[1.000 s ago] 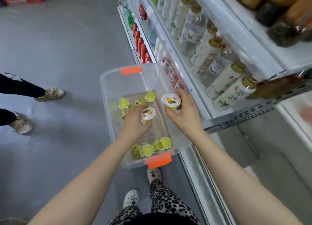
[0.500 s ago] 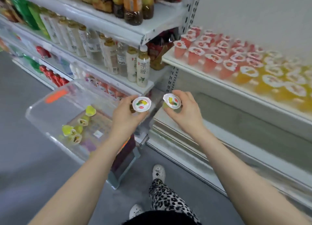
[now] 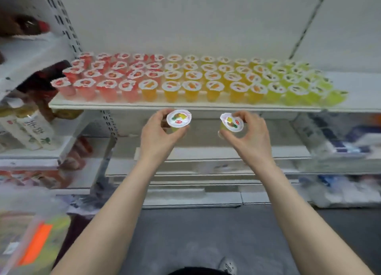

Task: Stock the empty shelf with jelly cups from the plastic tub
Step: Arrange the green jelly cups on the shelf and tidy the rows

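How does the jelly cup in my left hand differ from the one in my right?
Left cup sits nearly upright, lid round to the camera; right cup tilts, showing its yellow side. Left hand grips its cup from the left and beneath; right hand pinches its cup from the right. Both have white fruit-printed lids.

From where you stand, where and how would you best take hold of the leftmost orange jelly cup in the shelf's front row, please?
I would probably pinch the orange jelly cup just under its wide lid, coming from the open front edge of the shelf and slightly above. It stands upright and tapers downward, and a red cup and other cups crowd its sides and back.
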